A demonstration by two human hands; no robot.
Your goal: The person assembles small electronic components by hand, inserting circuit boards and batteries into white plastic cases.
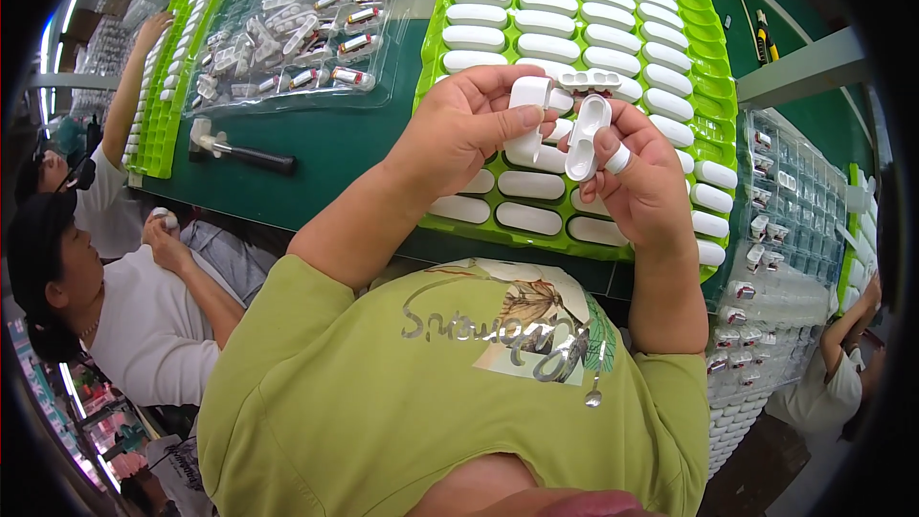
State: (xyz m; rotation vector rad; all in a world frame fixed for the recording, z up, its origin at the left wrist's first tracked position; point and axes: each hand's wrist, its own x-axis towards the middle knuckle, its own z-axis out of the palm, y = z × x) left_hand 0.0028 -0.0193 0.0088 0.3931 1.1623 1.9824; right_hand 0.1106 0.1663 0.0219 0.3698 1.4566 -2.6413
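In front of my chest both hands are raised over the near part of a green tray point(713, 48) filled with rows of white oval cases point(532, 185). My left hand point(459, 124) is closed, pinching a white hollow plastic shell point(529, 115) between thumb and fingers. My right hand point(643, 172) grips a white oval earbud case half point(586, 137), its two rounded hollows facing up. Just beyond it, at the right fingertips, sits a small white insert point(589, 79) with hollows and dark parts below. White tape point(618, 159) wraps my right thumb.
Left on the green table lies a hammer point(241, 152) with a black handle. Behind it, a clear plastic tray point(278, 107) holds loose inserts with small components. Another clear tray point(790, 163) stands right. A yellow-and-black tool point(764, 36) lies far right. Co-workers sit both sides.
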